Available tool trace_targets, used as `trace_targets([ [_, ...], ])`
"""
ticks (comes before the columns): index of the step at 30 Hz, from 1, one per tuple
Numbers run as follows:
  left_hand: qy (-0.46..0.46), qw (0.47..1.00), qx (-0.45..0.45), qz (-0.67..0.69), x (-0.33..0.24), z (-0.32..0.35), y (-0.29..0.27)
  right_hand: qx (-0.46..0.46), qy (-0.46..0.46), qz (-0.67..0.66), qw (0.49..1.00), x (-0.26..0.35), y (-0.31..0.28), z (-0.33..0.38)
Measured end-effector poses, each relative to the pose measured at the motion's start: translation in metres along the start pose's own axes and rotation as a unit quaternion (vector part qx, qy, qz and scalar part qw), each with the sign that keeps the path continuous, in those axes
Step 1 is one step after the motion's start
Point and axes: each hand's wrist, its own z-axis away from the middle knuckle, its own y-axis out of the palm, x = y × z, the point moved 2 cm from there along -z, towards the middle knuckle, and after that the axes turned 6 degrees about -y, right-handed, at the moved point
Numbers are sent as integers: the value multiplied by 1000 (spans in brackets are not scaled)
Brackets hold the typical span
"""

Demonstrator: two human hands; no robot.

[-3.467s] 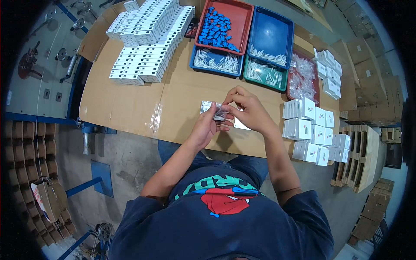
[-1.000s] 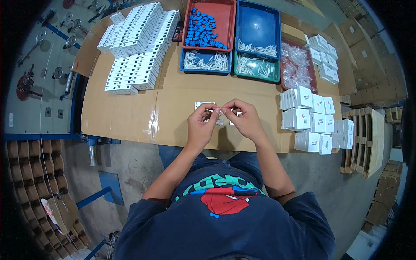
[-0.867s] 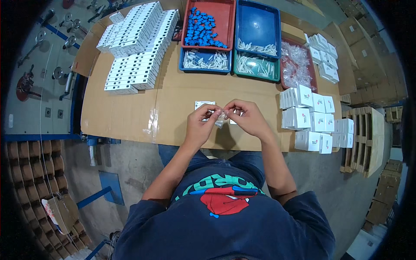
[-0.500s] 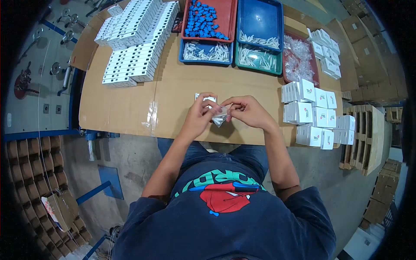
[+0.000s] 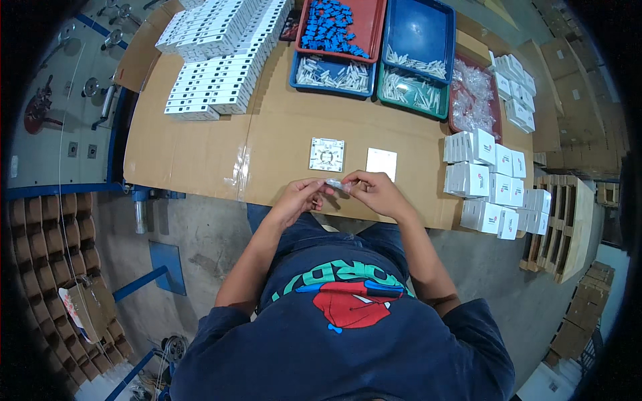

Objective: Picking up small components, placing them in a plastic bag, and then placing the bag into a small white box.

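Observation:
Close to the table's front edge, my left hand (image 5: 299,200) and my right hand (image 5: 378,194) pinch a small clear plastic bag (image 5: 337,183) between them. The bag looks gathered or folded, with whitish contents too small to make out. Just beyond my left hand lies a square white fitting (image 5: 327,155) with a round pattern of openings in its middle. A plain white square plate (image 5: 381,163) lies flat beyond my right hand, apart from the fitting.
Stacked white boxes (image 5: 217,83) fill the far left of the cardboard-covered table (image 5: 200,157). Trays hold blue clips (image 5: 329,27), white plugs (image 5: 331,77) and clear bags (image 5: 473,100); one blue tray (image 5: 419,30) overlaps a green tray (image 5: 413,95). White packages (image 5: 478,180) stand at right.
Both hands have come nearer to me with the bag, uncovering the white fitting and the plate. The bag, hanging down before, now lies gathered sideways between the fingers. The view has shifted slightly.

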Motion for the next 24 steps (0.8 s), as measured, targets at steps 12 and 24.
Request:
trace_targets([
  [12, 274, 892, -208, -292, -34, -44, -9, -172, -105, 199, 959, -16, 17, -55],
  [24, 365, 678, -308, -559, -35, -51, -5, -190, -140, 273, 932, -41, 31, -63],
])
